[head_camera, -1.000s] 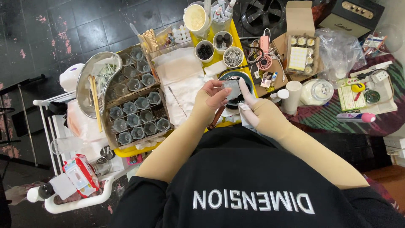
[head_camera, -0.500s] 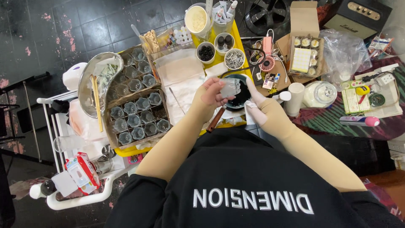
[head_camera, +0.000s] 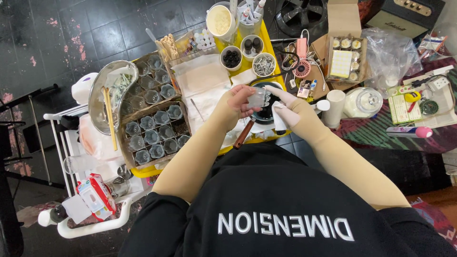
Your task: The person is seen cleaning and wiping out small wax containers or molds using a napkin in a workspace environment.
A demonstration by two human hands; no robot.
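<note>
A: Looking down from the head camera, what do the hands hold?

B: The left hand point(head_camera: 238, 104) has its grip clamped on a small clear glass jar point(head_camera: 257, 97), lifted just above a dark pan point(head_camera: 264, 114) with a brown handle. The right hand point(head_camera: 289, 108) rests beside the jar, fingers loosely apart, fingertips near the pan's rim; I cannot tell whether it touches the jar or holds anything.

A: Where does this happen?

B: Over a yellow tray point(head_camera: 269, 44) on a white cart, above sheets of white paper point(head_camera: 202, 81).

A: How far along does the work look?

B: My judgement: partway. To the left, two cardboard trays point(head_camera: 151, 124) hold many small glass jars in rows, and they look empty, though it is hard to be sure at this size. Further right, an open cardboard box point(head_camera: 346, 58) holds a few small jars with pale contents, so some appear finished. Only one jar is in hand, so most seem left to do.

A: Anything else nearby?

B: A metal bowl point(head_camera: 105, 95) with a wooden stick, a cup of pale wax point(head_camera: 221, 21), and a small pink fan point(head_camera: 302, 61).
</note>
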